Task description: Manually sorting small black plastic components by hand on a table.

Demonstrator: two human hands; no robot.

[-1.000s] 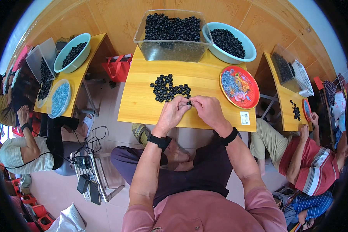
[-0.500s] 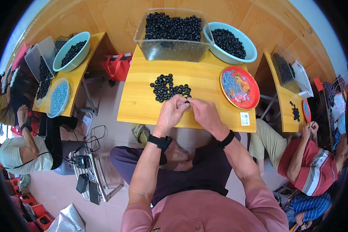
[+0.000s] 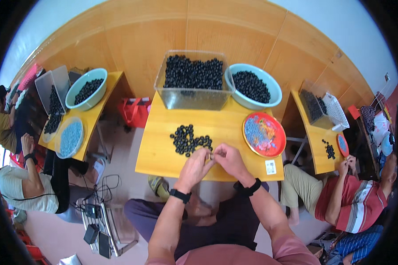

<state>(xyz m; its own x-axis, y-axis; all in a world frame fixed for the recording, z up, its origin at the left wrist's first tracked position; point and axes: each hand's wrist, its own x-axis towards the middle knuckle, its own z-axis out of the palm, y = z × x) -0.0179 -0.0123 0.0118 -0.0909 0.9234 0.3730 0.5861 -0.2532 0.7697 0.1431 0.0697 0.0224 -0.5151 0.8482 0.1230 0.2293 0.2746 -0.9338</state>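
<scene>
My left hand (image 3: pixel 195 167) and my right hand (image 3: pixel 228 160) meet fingertip to fingertip over the yellow table (image 3: pixel 159 154), pinching something small between them that is too tiny to make out. Just beyond the fingers lies a loose heap of small black round pieces (image 3: pixel 189 139). Both wrists wear dark bands. A red plate (image 3: pixel 264 134) with a blue-grey patterned centre sits to the right of my hands.
A clear tub (image 3: pixel 193 84) full of black pieces and a teal bowl (image 3: pixel 253 86) of the same stand at the table's far edge. A small white card (image 3: pixel 270 167) lies near the front right corner. Other people sit at similar tables on both sides.
My hands stay joined at the heap's near edge; the fingers shift slightly. Nothing else has visibly moved.
</scene>
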